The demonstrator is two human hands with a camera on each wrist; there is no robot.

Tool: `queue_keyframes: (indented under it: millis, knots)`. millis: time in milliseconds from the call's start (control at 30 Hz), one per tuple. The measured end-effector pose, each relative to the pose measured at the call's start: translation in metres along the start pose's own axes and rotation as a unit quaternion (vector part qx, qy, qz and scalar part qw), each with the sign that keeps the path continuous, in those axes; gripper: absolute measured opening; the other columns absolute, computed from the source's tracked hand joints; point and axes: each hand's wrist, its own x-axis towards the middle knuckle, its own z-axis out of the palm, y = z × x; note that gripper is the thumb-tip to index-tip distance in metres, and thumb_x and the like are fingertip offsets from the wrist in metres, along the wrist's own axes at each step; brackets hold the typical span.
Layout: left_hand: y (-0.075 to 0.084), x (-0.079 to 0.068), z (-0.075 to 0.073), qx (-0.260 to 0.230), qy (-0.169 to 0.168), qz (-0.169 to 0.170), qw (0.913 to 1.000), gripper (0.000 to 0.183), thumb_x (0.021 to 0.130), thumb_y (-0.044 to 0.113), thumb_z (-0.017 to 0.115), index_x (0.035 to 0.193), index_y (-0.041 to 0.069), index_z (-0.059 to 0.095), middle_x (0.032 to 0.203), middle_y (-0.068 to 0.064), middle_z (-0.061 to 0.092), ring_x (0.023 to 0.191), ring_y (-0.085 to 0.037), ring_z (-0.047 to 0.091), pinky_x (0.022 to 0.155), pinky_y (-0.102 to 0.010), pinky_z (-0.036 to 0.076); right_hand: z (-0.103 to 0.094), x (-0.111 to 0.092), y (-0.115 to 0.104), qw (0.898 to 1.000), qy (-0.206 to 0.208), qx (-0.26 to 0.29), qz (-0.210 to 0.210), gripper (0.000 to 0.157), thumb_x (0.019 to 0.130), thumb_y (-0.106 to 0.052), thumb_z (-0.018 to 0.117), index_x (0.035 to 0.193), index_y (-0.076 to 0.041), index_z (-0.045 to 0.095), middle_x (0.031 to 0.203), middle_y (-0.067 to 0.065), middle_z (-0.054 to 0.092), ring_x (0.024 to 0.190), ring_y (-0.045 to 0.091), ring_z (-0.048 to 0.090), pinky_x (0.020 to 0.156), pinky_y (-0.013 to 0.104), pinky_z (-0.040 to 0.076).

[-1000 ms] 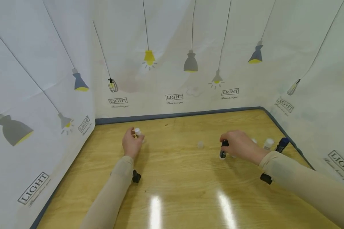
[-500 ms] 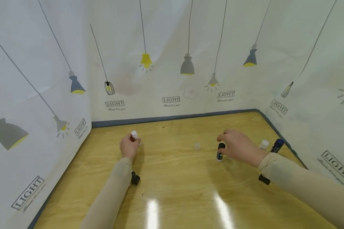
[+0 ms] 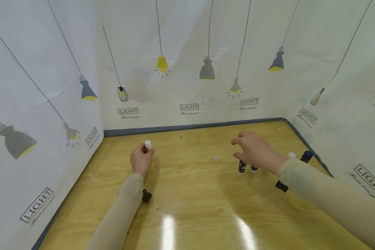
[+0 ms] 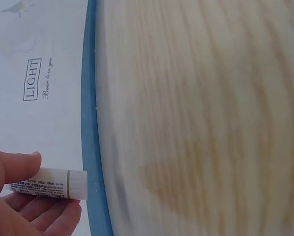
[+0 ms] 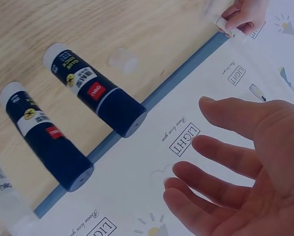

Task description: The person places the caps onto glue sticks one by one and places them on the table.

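My left hand (image 3: 140, 160) pinches a white tube (image 4: 48, 184) with small printed text, perhaps a glue stick; its white end points up. The right hand (image 3: 256, 150) hovers, fingers apart and holding nothing, above two dark blue glue sticks. In the right wrist view, the nearer-to-centre glue stick (image 5: 95, 88) and the other glue stick (image 5: 46, 135) stand upright, side by side and apart, with dark caps and white bases. The right hand hides their tops in the head view. A small translucent round piece (image 3: 216, 159) lies on the table to their left.
Behind my right forearm, partly hidden, stand a white-topped tube (image 3: 291, 155) and a dark blue-topped tube (image 3: 306, 156). The wooden table (image 3: 190, 187) is edged by a blue strip (image 3: 193, 126) and white lamp-printed sheets (image 3: 175, 90) on three sides.
One second ago my right hand gripped the dark cap of the left glue stick; it has let go and risen, and the glue stick stays standing. The left hand keeps its hold, nearly still.
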Motion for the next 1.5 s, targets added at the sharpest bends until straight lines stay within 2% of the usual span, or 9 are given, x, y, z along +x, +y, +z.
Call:
queue_keyframes:
  millis: [267, 633, 733, 900, 1000, 1167, 1333, 1500]
  knots:
    - [0.004, -0.014, -0.011, 0.000, -0.001, 0.014, 0.9999, 0.031, 0.092, 0.017, 0.076, 0.120, 0.004, 0.069, 0.110, -0.013, 0.070, 0.099, -0.028, 0.065, 0.084, -0.044, 0.054, 0.003, 0.018, -0.011, 1.000, -0.011, 0.013, -0.011, 0.038, 0.087, -0.026, 0.082, 0.119, -0.009, 0.071, 0.104, 0.007, 0.064, 0.084, 0.021, 0.062, 0.073, 0.041, 0.055]
    - [0.019, -0.036, -0.022, 0.002, 0.005, 0.081, 0.9967, 0.029, 0.092, 0.021, 0.078, 0.117, 0.008, 0.071, 0.104, -0.008, 0.071, 0.090, -0.024, 0.064, 0.075, -0.042, 0.054, 0.020, 0.045, -0.018, 0.999, -0.013, 0.027, -0.026, 0.039, 0.087, -0.023, 0.081, 0.122, -0.007, 0.070, 0.105, 0.008, 0.065, 0.080, 0.020, 0.061, 0.070, 0.039, 0.054]
    - [0.021, -0.041, -0.027, 0.006, 0.010, 0.097, 0.9952, 0.029, 0.092, 0.022, 0.077, 0.117, 0.008, 0.071, 0.103, -0.009, 0.071, 0.089, -0.023, 0.064, 0.073, -0.042, 0.053, 0.026, 0.051, -0.021, 0.999, -0.028, 0.040, -0.019, 0.040, 0.088, -0.022, 0.080, 0.123, -0.007, 0.069, 0.109, 0.009, 0.065, 0.086, 0.022, 0.062, 0.074, 0.041, 0.055]
    - [0.023, -0.049, -0.035, 0.005, 0.023, 0.111, 0.9935, 0.029, 0.091, 0.022, 0.078, 0.116, 0.010, 0.072, 0.103, -0.006, 0.070, 0.088, -0.021, 0.063, 0.072, -0.040, 0.052, 0.039, 0.062, -0.027, 0.996, -0.071, 0.055, -0.009, 0.043, 0.089, -0.021, 0.078, 0.127, -0.005, 0.067, 0.123, 0.013, 0.065, 0.109, 0.031, 0.062, 0.091, 0.047, 0.053]
    - [0.024, -0.054, -0.039, -0.004, 0.029, 0.126, 0.9916, 0.030, 0.090, 0.021, 0.079, 0.117, 0.011, 0.072, 0.103, -0.005, 0.069, 0.089, -0.019, 0.062, 0.072, -0.039, 0.053, 0.051, 0.068, -0.029, 0.994, -0.095, 0.056, -0.008, 0.042, 0.090, -0.019, 0.078, 0.128, -0.003, 0.067, 0.126, 0.014, 0.065, 0.116, 0.035, 0.059, 0.096, 0.049, 0.050]
    - [0.032, -0.064, -0.044, -0.007, 0.030, 0.158, 0.9870, 0.031, 0.089, 0.021, 0.080, 0.117, 0.011, 0.072, 0.101, -0.005, 0.068, 0.090, -0.019, 0.063, 0.072, -0.038, 0.054, 0.074, 0.071, -0.029, 0.993, -0.109, 0.041, -0.019, 0.036, 0.092, -0.015, 0.075, 0.124, 0.000, 0.068, 0.120, 0.016, 0.067, 0.111, 0.035, 0.062, 0.092, 0.048, 0.052]
    - [0.037, -0.077, -0.049, -0.006, 0.025, 0.159, 0.9870, 0.031, 0.088, 0.019, 0.082, 0.117, 0.012, 0.073, 0.100, -0.003, 0.067, 0.089, -0.017, 0.062, 0.074, -0.038, 0.055, 0.094, 0.067, -0.031, 0.994, -0.100, 0.031, -0.019, 0.028, 0.094, -0.011, 0.072, 0.118, 0.002, 0.069, 0.112, 0.017, 0.068, 0.102, 0.033, 0.065, 0.085, 0.046, 0.055]
    - [0.040, -0.083, -0.053, -0.008, 0.019, 0.157, 0.9875, 0.032, 0.088, 0.020, 0.082, 0.118, 0.013, 0.072, 0.099, -0.001, 0.066, 0.089, -0.016, 0.062, 0.076, -0.038, 0.056, 0.104, 0.067, -0.034, 0.996, -0.083, 0.027, -0.009, 0.013, 0.096, -0.008, 0.068, 0.107, 0.000, 0.070, 0.098, 0.013, 0.067, 0.090, 0.030, 0.065, 0.076, 0.043, 0.056]
